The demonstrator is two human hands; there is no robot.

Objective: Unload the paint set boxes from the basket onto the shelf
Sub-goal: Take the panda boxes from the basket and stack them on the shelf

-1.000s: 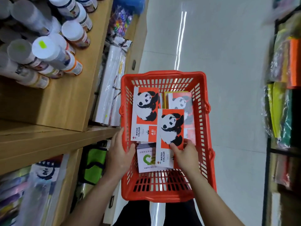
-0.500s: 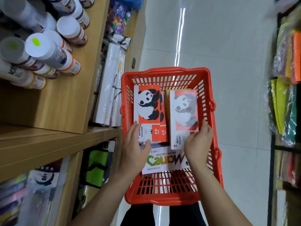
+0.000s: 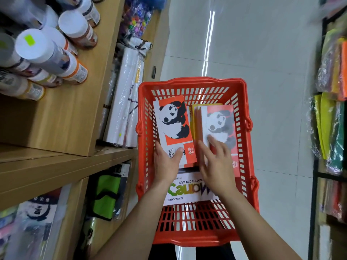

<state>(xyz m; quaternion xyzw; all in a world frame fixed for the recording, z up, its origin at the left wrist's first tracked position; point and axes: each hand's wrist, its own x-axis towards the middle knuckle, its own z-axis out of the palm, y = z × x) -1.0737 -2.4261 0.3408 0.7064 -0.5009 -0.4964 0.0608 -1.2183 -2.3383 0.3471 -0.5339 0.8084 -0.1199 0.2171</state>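
Observation:
A red plastic basket (image 3: pixel 193 84) sits in front of me and holds several water-colour paint set boxes. My left hand (image 3: pixel 166 163) grips the near end of a panda box (image 3: pixel 173 124) on the left side of the basket. My right hand (image 3: pixel 216 164) lies with spread fingers on a second panda box (image 3: pixel 220 122), which tops a small stack on the right. Under both hands lies a flat white box (image 3: pixel 187 192) with coloured lettering. The wooden shelf (image 3: pixel 62 117) stands to my left.
White-capped paint bottles (image 3: pixel 43 51) crowd the upper shelf board. Clear-wrapped paper rolls (image 3: pixel 125 102) lie on the shelf ledge beside the basket. A green bag (image 3: pixel 107 194) and packaged goods fill the lower shelf. Coloured sheets (image 3: pixel 332 109) hang on a rack at right. Tiled floor lies beyond.
The right-hand panda box went from the middle of the basket onto the right stack. My right hand slid left over it. My left hand moved from the basket's rim onto the left panda box.

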